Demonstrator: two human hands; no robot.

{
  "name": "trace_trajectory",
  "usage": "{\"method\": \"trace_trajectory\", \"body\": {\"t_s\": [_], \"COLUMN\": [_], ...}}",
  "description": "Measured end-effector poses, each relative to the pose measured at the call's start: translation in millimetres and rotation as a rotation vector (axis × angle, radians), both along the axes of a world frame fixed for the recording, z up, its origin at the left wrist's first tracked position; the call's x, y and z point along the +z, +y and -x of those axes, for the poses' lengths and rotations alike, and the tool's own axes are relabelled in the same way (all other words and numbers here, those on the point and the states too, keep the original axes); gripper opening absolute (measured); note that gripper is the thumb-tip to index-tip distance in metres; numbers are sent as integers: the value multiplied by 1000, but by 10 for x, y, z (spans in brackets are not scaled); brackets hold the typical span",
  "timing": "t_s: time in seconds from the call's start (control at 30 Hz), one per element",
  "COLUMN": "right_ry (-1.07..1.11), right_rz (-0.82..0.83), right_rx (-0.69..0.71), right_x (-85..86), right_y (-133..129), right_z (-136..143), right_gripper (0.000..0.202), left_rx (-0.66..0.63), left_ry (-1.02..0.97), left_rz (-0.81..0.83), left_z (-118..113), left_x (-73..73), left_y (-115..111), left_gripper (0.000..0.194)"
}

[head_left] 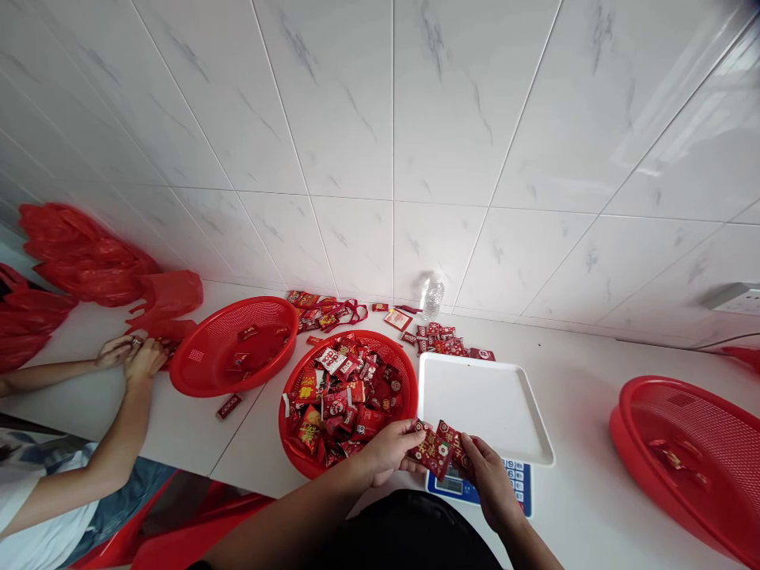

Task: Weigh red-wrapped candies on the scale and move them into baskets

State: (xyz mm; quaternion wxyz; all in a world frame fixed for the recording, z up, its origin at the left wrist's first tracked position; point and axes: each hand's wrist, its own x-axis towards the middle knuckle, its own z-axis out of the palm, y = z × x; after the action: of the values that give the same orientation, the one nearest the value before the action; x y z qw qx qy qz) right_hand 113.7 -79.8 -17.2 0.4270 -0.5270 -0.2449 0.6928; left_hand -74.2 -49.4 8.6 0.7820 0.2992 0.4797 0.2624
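My left hand (393,453) is closed on a red snack packet (435,452) with gold print. Another red packet (458,453) is pinched in my right hand (484,467), and the two packets overlap between my hands. Both are held above the front edge of a blue digital scale (522,483), covering part of its display. The scale's white tray (475,396) has nothing lying on it. Just left of my left hand stands a round red basket (409,356) heaped with small red wrapped snacks (338,388).
A second red basket (195,384) holds a few packets. At the left a co-worker's hands (134,356) handle something by red plastic bags (89,253). Along the tiled wall are loose packets (442,340) and a clear bottle (433,297). Another red basket (629,459) stands at right.
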Motion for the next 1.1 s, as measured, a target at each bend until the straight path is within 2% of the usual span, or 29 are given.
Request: {"method": "trace_trajectory", "body": {"t_s": [0.2, 0.33, 0.43, 0.57, 0.73, 0.83, 0.97, 1.1], "right_ry": [-43, 109, 213, 248, 178, 50, -74, -13], "right_rz": [53, 65, 68, 131, 73, -4, -9, 59], "right_rx": [-99, -229, -249, -158, 211, 354, 346, 241], "right_x": [-171, -275, -278, -181, 6, 7, -90, -117], "right_y": [53, 159, 209, 164, 33, 3, 20, 56], "right_z": [-67, -111, -120, -80, 38, 109, 149, 76], "right_gripper": [36, 35, 44, 55, 50, 44, 45, 40], "left_rx": [42, 37, 36, 32, 29, 4, -38, 34], "left_ry": [25, 38, 44, 43, 54, 69, 74, 82], "left_rz": [34, 43, 33, 22, 3, -3, -29, -69], "left_z": [4, 9, 12, 12, 11, 8, 3, 33], "left_x": [4, -16, -24, -30, -28, -16, -22, -54], "left_y": [-4, -15, -22, -24, -26, -28, -19, 34], "left_gripper": [39, 39, 38, 37, 36, 38, 41, 40]}}
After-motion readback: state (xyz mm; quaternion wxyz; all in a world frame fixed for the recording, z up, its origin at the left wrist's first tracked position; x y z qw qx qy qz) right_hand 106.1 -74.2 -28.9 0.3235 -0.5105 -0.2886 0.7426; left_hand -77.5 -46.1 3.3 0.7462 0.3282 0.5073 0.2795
